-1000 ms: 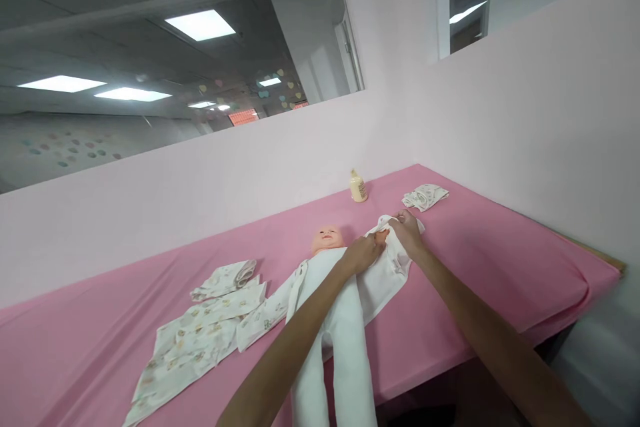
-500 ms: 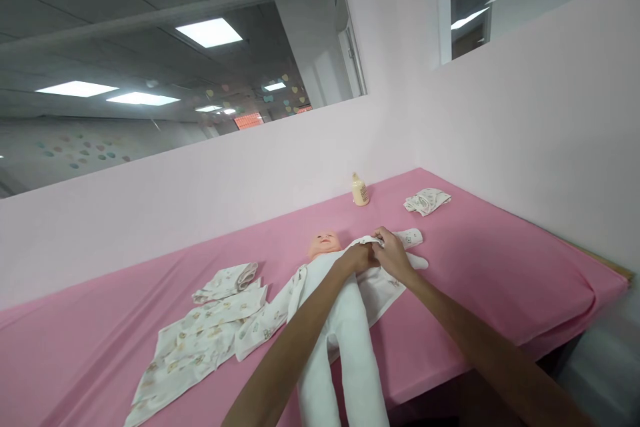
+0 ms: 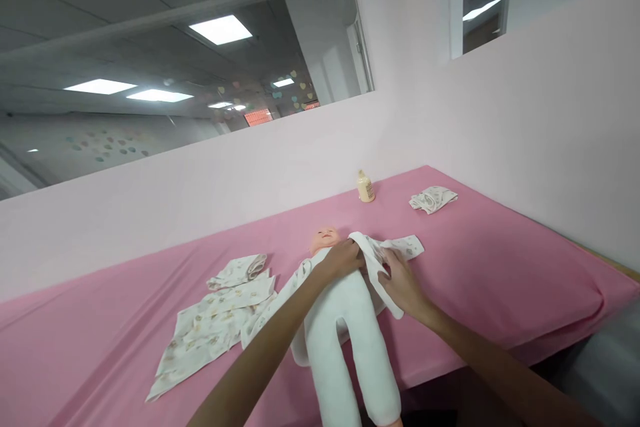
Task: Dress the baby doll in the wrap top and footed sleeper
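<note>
A baby doll [image 3: 333, 293] in a white body lies on its back, its head toward the wall. Under and beside it spreads a printed white baby shirt [image 3: 376, 267], one sleeve stretched out to the right. My left hand [image 3: 344, 259] is closed at the doll's chest by the shirt's edge; its fingertips are hidden, so I cannot make out what they hold. With thumb and fingers, my right hand [image 3: 403, 283] grips the shirt's front panel on the doll's right-hand side in view. The doll's arm there is covered.
Left of the doll lie printed baby clothes [image 3: 215, 320], with a folded piece [image 3: 237, 272] above them. A cream bottle [image 3: 365, 188] stands near the wall, and a folded printed cloth [image 3: 433, 199] lies farther right. Pink fabric [image 3: 500, 267] covers the table.
My right hand has moved down from the sleeve opening and now holds the shirt's panel, which has folded over toward me. My left hand has shifted left toward the doll's chest.
</note>
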`<control>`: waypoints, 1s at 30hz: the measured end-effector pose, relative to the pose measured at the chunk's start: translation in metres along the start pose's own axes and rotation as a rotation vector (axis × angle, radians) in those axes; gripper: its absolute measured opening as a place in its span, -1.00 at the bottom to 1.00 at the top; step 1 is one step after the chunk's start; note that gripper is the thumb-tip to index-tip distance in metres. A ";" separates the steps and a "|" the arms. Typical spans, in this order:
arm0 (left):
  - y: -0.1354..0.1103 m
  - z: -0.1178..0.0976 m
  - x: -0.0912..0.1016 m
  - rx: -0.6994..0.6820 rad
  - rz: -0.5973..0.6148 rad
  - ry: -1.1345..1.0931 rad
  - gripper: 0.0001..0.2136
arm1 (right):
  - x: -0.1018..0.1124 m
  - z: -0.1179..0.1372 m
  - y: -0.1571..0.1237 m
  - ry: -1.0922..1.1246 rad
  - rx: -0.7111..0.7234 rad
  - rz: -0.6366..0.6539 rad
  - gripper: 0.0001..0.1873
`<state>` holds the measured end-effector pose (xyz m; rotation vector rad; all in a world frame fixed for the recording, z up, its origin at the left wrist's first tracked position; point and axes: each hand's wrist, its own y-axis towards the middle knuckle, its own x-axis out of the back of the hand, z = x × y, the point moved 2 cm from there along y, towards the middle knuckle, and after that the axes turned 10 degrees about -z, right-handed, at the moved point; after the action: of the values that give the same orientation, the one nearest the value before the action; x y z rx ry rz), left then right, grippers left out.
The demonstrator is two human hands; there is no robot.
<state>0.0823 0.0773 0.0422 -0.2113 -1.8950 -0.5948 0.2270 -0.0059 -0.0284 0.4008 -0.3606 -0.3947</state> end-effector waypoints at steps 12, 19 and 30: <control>-0.184 0.068 0.019 0.616 -0.168 -0.370 -0.46 | -0.004 0.014 -0.021 -0.044 -0.089 0.151 -0.82; -0.171 0.076 0.010 0.634 -0.411 -0.489 -0.61 | -0.034 0.068 -0.051 -0.333 0.492 0.036 -0.72; -0.172 0.061 0.015 0.735 -0.228 -0.726 -0.56 | -0.022 0.067 -0.069 -0.362 0.637 0.244 -0.81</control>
<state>-0.0448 -0.0415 -0.0139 0.3164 -2.7283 0.0990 0.1601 -0.0754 -0.0065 0.8998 -0.8865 -0.0999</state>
